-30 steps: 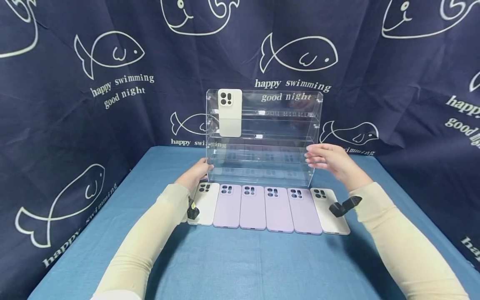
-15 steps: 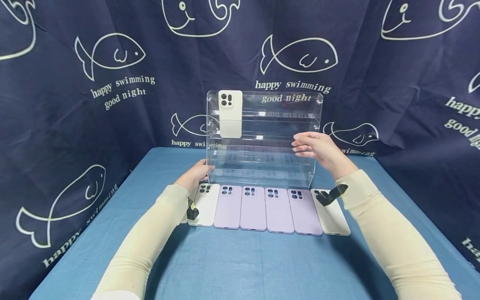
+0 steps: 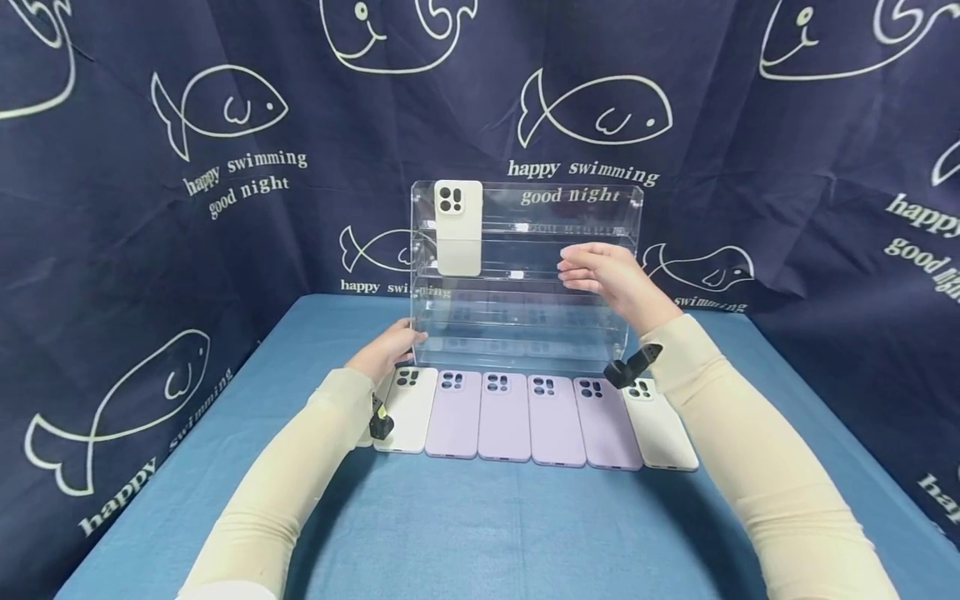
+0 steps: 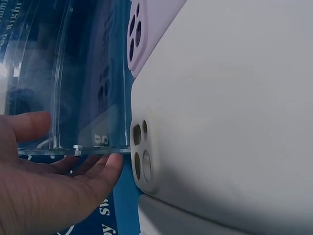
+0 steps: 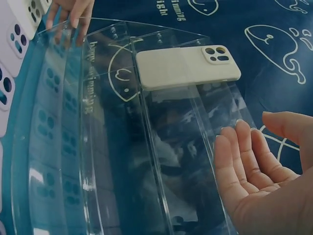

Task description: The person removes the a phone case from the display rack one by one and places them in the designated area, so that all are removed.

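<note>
A clear acrylic display rack (image 3: 525,329) with several tiers stands on the table. My left hand (image 3: 388,348) grips its left side panel; in the left wrist view the thumb (image 4: 32,125) lies on one face and the fingers on the other. An off-white phone case (image 3: 459,237) stands upright at the left of the upper tiers, camera cutouts at the top. My right hand (image 3: 609,279) hovers in front of the rack's right half, fingers together and gently bent, holding nothing. To the right of that case, the upper tiers show bare in the right wrist view.
Before the rack lies a row of phone cases: lilac ones (image 3: 453,421) in the middle, a white one (image 3: 663,429) at the right end, white ones (image 3: 408,417) at the left. A blue cloth (image 3: 480,533) covers the table; a navy fish-print curtain (image 3: 405,108) hangs behind.
My right hand has moved left and up, from beside the rack's right edge to in front of its upper tiers. The left hand stays on the side panel.
</note>
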Demonstrator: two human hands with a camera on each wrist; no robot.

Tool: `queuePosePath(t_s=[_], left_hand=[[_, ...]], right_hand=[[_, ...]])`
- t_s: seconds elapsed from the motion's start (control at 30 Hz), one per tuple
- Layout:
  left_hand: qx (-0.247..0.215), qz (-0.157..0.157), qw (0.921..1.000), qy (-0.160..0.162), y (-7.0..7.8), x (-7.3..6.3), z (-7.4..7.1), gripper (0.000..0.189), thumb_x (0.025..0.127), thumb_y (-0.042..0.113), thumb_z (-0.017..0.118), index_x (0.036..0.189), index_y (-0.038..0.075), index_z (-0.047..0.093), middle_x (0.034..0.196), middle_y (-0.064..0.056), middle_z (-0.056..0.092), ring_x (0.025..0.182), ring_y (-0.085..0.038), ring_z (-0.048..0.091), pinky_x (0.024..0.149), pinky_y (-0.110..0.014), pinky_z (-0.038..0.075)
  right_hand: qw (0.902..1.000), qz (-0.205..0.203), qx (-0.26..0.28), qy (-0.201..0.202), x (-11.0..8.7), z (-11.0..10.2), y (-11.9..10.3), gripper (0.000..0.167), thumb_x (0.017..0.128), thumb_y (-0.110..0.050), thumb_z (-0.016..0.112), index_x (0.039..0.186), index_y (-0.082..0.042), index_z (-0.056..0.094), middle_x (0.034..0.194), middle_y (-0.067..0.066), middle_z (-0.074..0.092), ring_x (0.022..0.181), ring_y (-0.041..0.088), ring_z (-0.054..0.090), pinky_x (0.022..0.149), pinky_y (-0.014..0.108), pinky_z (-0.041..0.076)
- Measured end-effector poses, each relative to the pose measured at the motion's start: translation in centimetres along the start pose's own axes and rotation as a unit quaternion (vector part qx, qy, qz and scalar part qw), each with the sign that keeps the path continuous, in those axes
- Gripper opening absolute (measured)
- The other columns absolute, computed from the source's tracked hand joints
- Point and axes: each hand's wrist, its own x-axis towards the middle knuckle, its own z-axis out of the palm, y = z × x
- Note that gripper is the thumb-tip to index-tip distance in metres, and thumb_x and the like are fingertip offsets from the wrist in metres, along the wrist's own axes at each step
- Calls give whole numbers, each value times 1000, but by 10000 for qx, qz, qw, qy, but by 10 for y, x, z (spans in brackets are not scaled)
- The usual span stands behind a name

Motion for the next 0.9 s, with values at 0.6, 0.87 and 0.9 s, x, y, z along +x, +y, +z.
queuePosePath(t_s=[0.6, 0.87, 0.9], left_hand=[[71, 7, 10000, -36, 2, -2, 7, 64, 103, 17, 43, 156, 10, 9, 161, -14, 17, 148, -30, 20, 123, -42, 26], [93, -13, 9999, 47, 0, -2, 3, 63, 103, 17, 42, 156, 10, 9, 161, -15, 18, 148, -30, 20, 123, -42, 26], [98, -4, 9999, 53, -1, -3, 2, 62, 104, 17, 42, 156, 9, 9, 161, -15, 18, 148, -30, 20, 123, -42, 26]], right_hand=[[9997, -180, -140, 126, 40, 46, -29, 22, 93, -15, 64, 111, -3, 62, 91, 4, 68, 88, 18, 67, 103, 39, 52], [9992, -172, 76, 342, 60, 63, -34, 19, 91, -13, 67, 109, -4, 65, 85, 2, 68, 87, 19, 68, 100, 37, 54], [9991, -177, 117, 370, 62, 65, -35, 18, 91, -12, 67, 108, -5, 65, 83, 0, 68, 85, 17, 67, 100, 36, 54]])
